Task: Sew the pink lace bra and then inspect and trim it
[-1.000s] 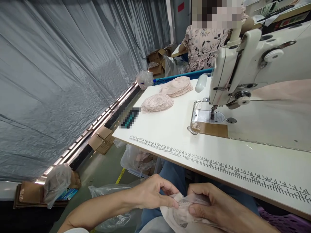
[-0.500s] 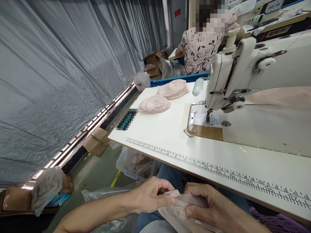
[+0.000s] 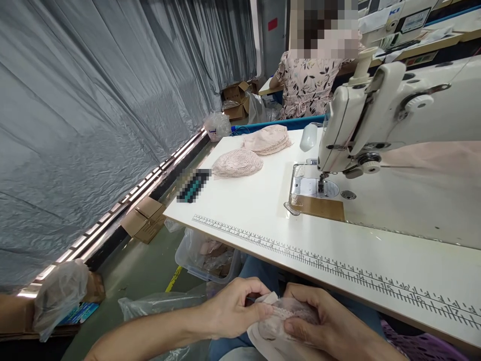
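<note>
Low in the view, over my lap, both my hands hold a pale pink lace fabric piece (image 3: 280, 321). My left hand (image 3: 235, 308) pinches its upper left edge between thumb and fingers. My right hand (image 3: 323, 323) is closed over its right side, thumb pressed on the lace. Above them runs the front edge of the white sewing table (image 3: 263, 210), printed with a ruler scale (image 3: 338, 265).
A white sewing machine (image 3: 376, 115) stands on the table's right. Two stacks of pink lace pieces (image 3: 237, 163) lie at the far left of the table. A person in a floral top (image 3: 306, 82) sits beyond. Grey plastic sheeting (image 3: 93, 110) hangs left; boxes and bags sit on the floor.
My hands have shifted the lace piece slightly and regripped it; the view has drifted a little, with the table appearing to slide left and down.
</note>
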Demonstrator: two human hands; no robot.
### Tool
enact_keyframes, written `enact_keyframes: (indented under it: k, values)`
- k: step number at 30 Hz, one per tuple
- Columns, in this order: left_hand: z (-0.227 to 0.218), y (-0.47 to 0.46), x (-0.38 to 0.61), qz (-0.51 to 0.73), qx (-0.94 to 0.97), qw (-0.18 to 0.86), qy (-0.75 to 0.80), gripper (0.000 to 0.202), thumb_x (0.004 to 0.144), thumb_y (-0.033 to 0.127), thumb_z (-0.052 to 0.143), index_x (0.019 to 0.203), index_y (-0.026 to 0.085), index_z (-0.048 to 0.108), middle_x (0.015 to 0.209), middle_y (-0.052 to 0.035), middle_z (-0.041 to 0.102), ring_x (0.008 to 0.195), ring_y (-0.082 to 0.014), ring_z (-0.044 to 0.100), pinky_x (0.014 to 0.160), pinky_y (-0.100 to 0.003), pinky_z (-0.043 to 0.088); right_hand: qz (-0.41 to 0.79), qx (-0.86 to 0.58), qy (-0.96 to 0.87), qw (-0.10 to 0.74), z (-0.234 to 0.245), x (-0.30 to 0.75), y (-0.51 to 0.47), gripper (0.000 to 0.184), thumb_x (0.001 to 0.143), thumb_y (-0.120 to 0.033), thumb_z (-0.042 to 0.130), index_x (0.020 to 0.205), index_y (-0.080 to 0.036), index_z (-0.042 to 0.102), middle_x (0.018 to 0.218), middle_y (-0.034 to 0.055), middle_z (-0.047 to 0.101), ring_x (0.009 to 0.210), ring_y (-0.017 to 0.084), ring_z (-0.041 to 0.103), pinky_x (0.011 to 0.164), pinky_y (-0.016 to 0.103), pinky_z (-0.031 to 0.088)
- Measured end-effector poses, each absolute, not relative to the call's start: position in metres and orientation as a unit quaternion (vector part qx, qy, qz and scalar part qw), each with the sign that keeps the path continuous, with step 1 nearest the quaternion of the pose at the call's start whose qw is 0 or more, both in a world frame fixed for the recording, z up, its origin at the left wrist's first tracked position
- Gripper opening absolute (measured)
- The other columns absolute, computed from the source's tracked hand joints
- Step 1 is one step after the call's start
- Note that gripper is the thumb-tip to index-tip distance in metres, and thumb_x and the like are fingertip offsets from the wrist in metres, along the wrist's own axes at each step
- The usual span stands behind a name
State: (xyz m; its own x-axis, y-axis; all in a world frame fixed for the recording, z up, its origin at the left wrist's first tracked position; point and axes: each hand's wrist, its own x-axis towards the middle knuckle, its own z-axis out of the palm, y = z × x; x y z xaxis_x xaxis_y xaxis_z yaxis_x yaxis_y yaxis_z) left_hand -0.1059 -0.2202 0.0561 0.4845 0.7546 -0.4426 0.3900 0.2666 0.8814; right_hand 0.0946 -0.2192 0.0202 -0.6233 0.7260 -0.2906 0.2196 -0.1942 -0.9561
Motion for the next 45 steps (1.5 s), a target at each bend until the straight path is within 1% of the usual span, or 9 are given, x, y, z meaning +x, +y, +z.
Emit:
enact_keyframes:
  k: [3,9,15,21,26,29,36,40,45]
  values:
    - [0.055,-0.221,-0.106,0.151,0.588,0.629,0.486,0.042,0.077,0.053,0.06,0.082,0.012,0.058,0.076,0.0,0.048,0.067,-0.0094,0.041,0.057,-0.021,0.031,0.674,-0.396,-0.596,0.183,0.023,0.093,-0.219,0.013,0.067,-0.027,0.055,0.069,-0.018,0.046,0.059,-0.006,0.037,0.055,0.01,0.032,0.047,0.022,0.023]
    - [0.052,-0.222,-0.105,0.156,0.544,0.666,0.486,0.042,0.074,0.051,0.065,0.079,0.012,0.052,0.066,0.0033,0.042,0.061,-0.0077,0.035,0.053,-0.02,0.025,0.645,-0.404,-0.621,0.186,0.026,0.094,-0.218,0.012,0.068,-0.026,0.053,0.064,-0.018,0.044,0.058,-0.0056,0.035,0.054,0.009,0.031,0.047,0.021,0.022]
    - [0.054,-0.221,-0.104,0.166,0.556,0.66,0.477,0.037,0.075,0.046,0.065,0.082,0.011,0.055,0.07,0.0023,0.046,0.065,-0.0085,0.038,0.058,-0.021,0.03,0.671,-0.397,-0.602,0.174,0.034,0.096,-0.217,0.017,0.067,-0.03,0.058,0.068,-0.018,0.048,0.057,-0.0063,0.035,0.054,0.009,0.029,0.046,0.021,0.021]
    - [0.055,-0.22,-0.106,0.146,0.56,0.648,0.494,0.049,0.072,0.058,0.062,0.082,0.01,0.055,0.07,0.0009,0.047,0.065,-0.0099,0.04,0.058,-0.023,0.03,0.673,-0.407,-0.592,0.175,0.031,0.095,-0.22,0.01,0.063,-0.023,0.056,0.067,-0.018,0.048,0.057,-0.0062,0.035,0.054,0.009,0.03,0.047,0.022,0.02]
    - [0.055,-0.221,-0.106,0.121,0.55,0.663,0.494,0.058,0.069,0.067,0.059,0.083,0.011,0.053,0.069,0.0013,0.046,0.064,-0.0098,0.039,0.057,-0.023,0.028,0.679,-0.392,-0.597,0.17,0.028,0.098,-0.219,0.02,0.065,-0.033,0.062,0.071,-0.016,0.052,0.06,-0.0047,0.038,0.057,0.01,0.032,0.048,0.022,0.021]
    - [0.056,-0.219,-0.106,0.116,0.558,0.664,0.484,0.059,0.068,0.069,0.058,0.081,0.012,0.052,0.069,0.0017,0.045,0.064,-0.0095,0.038,0.057,-0.022,0.029,0.679,-0.396,-0.594,0.17,0.033,0.101,-0.218,0.021,0.065,-0.033,0.062,0.072,-0.016,0.052,0.062,-0.0039,0.039,0.058,0.011,0.033,0.05,0.022,0.023]
    - [0.058,-0.22,-0.105,0.111,0.564,0.661,0.482,0.06,0.068,0.07,0.057,0.079,0.012,0.051,0.068,0.0014,0.045,0.064,-0.0098,0.038,0.057,-0.022,0.029,0.649,-0.416,-0.62,0.149,0.032,0.103,-0.219,0.009,0.063,-0.025,0.052,0.067,-0.018,0.047,0.059,-0.0049,0.034,0.055,0.01,0.032,0.047,0.023,0.021]
    - [0.06,-0.219,-0.105,0.107,0.553,0.669,0.485,0.059,0.069,0.069,0.057,0.078,0.012,0.051,0.068,0.0011,0.045,0.064,-0.0099,0.039,0.057,-0.022,0.029,0.648,-0.423,-0.621,0.129,0.03,0.102,-0.219,0.009,0.066,-0.024,0.053,0.066,-0.018,0.045,0.058,-0.0058,0.032,0.054,0.009,0.031,0.046,0.023,0.02]
    - [0.061,-0.218,-0.104,0.11,0.552,0.671,0.483,0.058,0.069,0.069,0.057,0.076,0.012,0.05,0.065,0.0017,0.043,0.061,-0.0095,0.037,0.055,-0.022,0.027,0.644,-0.428,-0.619,0.136,0.031,0.101,-0.219,0.013,0.064,-0.023,0.055,0.063,-0.019,0.043,0.058,-0.0061,0.031,0.054,0.009,0.03,0.046,0.023,0.02]
